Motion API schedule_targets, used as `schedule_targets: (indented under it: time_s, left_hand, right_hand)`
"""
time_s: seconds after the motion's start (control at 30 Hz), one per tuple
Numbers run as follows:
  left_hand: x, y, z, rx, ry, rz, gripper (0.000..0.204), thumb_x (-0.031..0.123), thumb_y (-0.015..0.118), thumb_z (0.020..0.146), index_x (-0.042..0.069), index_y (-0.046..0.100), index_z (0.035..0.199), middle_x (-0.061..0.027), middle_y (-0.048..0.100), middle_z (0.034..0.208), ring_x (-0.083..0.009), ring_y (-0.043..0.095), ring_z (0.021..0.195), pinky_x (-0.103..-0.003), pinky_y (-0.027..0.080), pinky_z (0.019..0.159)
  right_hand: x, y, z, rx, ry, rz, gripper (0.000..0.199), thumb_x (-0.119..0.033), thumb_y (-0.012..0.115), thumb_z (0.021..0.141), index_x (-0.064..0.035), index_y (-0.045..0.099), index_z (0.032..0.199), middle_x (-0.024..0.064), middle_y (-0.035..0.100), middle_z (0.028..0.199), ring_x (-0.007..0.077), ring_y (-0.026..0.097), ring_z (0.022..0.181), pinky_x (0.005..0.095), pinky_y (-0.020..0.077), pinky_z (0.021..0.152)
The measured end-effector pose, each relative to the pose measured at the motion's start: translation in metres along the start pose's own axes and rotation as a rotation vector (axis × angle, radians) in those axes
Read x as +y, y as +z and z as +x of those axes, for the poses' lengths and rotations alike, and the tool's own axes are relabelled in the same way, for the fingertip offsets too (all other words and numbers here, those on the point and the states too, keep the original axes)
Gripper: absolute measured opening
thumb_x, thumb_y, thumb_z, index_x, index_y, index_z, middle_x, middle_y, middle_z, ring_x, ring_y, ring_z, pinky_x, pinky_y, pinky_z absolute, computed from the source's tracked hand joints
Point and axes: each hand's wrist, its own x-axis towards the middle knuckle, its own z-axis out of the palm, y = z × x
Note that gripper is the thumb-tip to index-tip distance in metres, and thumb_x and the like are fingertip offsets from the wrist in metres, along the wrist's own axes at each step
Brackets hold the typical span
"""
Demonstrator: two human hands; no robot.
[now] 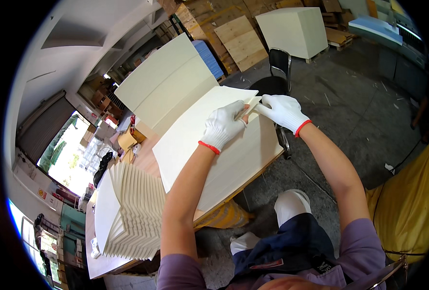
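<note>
Both hands wear white gloves with red cuffs. The left hand (222, 126) rests on a large cream sheet (209, 150) that lies flat on the wooden table (144, 162), its fingers curled and pinching a small folded flap (249, 107) at the sheet's far edge. The right hand (283, 110) meets it from the other side, fingers pressed together against the same flap (the two gloves almost touch). The sheet overhangs the table's near edge slightly. Behind it a second cream board (168, 82) stands tilted up. To the left, a fanned stack of folded sheets (134, 212) sits on the table, well apart from the hands. A black chair (276, 72) stands beyond the table on the grey floor (359, 106). A yellow bag (410, 203) hangs at the right.
</note>
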Motion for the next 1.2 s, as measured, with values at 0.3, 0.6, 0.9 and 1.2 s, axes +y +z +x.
schedule_targets:
  time_s: [0.3,0.6,0.9,1.2]
  left_hand:
    - [-0.001,0.002,0.021,-0.004,-0.039,0.117,0.037,0.035,0.064,0.087,0.022,0.067,0.122,-0.0136,0.071,0.112,-0.0341,0.066,0.105,-0.043,0.051,0.086]
    - [-0.020,0.001,0.002,-0.021,0.093,-0.277,0.037,0.024,0.061,0.093,0.012,0.065,0.128,-0.0119,0.071,0.106,-0.0211,0.065,0.097,-0.033,0.049,0.087]
    - [-0.007,-0.004,-0.003,-0.031,0.019,-0.280,0.037,0.025,0.067,0.091,0.009,0.066,0.125,-0.0091,0.069,0.095,-0.0165,0.063,0.085,-0.032,0.050,0.079]
    - [-0.009,-0.001,0.001,0.010,-0.014,-0.297,0.034,0.024,0.065,0.092,0.014,0.066,0.125,-0.0068,0.064,0.084,-0.0156,0.058,0.080,-0.031,0.048,0.077]
  right_hand:
    - [0.004,-0.005,0.016,0.255,-0.418,-0.268,0.045,-0.052,0.050,0.095,-0.0106,0.063,0.084,0.0097,0.063,0.074,0.0300,0.064,0.075,0.0436,0.0509,0.065]
    - [-0.020,0.001,0.014,0.044,0.152,0.543,0.053,-0.052,0.041,0.099,-0.0043,0.063,0.091,0.0182,0.063,0.080,0.0386,0.062,0.081,0.0455,0.0458,0.074]
    - [-0.010,0.022,0.014,0.197,0.082,0.521,0.054,-0.052,0.040,0.100,-0.0020,0.057,0.088,0.0223,0.059,0.082,0.0425,0.059,0.083,0.0476,0.0440,0.073]
    - [-0.011,0.021,0.010,0.206,0.056,0.472,0.053,-0.052,0.039,0.101,-0.0027,0.057,0.092,0.0233,0.060,0.085,0.0437,0.059,0.085,0.0489,0.0435,0.072]
